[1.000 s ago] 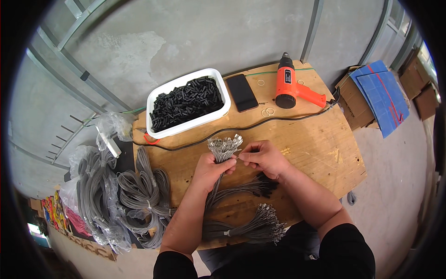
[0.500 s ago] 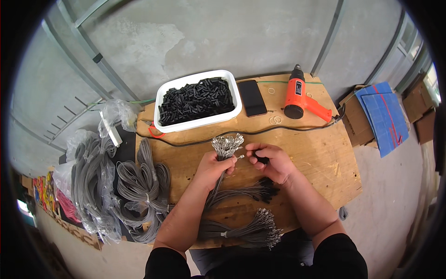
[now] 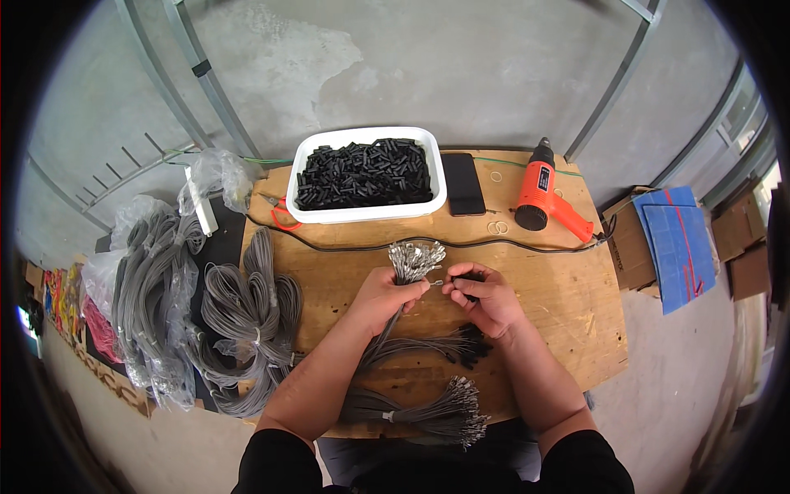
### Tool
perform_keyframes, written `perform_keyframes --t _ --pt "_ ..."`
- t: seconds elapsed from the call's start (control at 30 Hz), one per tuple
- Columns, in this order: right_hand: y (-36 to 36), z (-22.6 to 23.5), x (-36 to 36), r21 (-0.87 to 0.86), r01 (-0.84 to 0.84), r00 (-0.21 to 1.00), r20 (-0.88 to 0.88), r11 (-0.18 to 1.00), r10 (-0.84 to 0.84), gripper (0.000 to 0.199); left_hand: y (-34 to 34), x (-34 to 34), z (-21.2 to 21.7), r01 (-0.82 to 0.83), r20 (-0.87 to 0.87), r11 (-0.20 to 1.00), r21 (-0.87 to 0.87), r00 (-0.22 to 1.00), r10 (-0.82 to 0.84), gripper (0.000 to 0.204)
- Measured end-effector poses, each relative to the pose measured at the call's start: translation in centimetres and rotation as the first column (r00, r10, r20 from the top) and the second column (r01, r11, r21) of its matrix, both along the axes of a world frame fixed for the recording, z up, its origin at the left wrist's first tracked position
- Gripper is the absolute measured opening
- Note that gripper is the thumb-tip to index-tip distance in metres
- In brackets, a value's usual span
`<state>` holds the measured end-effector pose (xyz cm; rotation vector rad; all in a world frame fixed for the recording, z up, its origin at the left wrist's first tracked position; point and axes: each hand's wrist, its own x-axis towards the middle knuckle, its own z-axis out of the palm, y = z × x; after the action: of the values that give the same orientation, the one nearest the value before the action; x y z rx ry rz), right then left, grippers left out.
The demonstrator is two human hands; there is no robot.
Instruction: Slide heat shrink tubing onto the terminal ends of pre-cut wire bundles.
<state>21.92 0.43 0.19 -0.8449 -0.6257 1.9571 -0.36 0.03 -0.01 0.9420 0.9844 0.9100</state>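
1. Since a moment ago, the wooden table (image 3: 559, 305) and all the things on it sit lower and more in the middle of the view. The hands have stayed at the same spot on the table.
2. The table is the biggest thing. Both hands rest over its middle.
3. Big loops of grey wire (image 3: 247, 321) lie well off to the left of the left fingers.
4. A white tub (image 3: 370, 212) full of small black tubes sits past the fingertips, near the far edge.
5. An orange heat gun (image 3: 547, 193) lies far past the right fingers, off to the right. A black phone (image 3: 463, 184) lies between it and the tub.
6. The left hand (image 3: 387, 296) is closed tight around a bunch of grey wires with shiny metal tips (image 3: 414, 259). The tips stick up just above its fingers.
7. The right hand (image 3: 487, 298) pinches one small black tube (image 3: 469, 277) at its fingertips, touching one wire end from the bunch.
8. More wire bundles (image 3: 428, 412) lie below both hands, close to the person's body.
9. Red scissors (image 3: 284, 216) lie left of the tub, far from the fingers.
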Motion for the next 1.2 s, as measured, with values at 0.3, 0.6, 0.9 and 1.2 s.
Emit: perform_keyframes --t 0.3,0.6,0.9,1.2 --pt "-0.4 0.0 -0.4 0.092 -0.003 0.983 0.183 0.996 -0.014 0.018 0.0 0.0 0.1 -0.027 0.013 1.0 -0.016 1.0 0.027 0.012" --pt "-0.7 0.8 -0.8 0.108 0.024 0.972 0.228 0.994 -0.048 0.016 0.0 0.0 0.0 -0.05 0.029 0.998 -0.046 0.998 0.051 0.013" --pt "-0.7 0.3 -0.8 0.129 0.029 0.959 0.276 0.991 -0.064 0.014 -0.1 0.1 -0.1 -0.063 0.021 0.998 -0.027 0.998 0.064 0.013" --pt "-0.8 0.5 -1.2 0.157 0.054 0.953 0.288 0.986 -0.098 0.013 -0.1 0.1 -0.1 -0.046 0.023 0.999 0.006 0.999 0.045 0.012"
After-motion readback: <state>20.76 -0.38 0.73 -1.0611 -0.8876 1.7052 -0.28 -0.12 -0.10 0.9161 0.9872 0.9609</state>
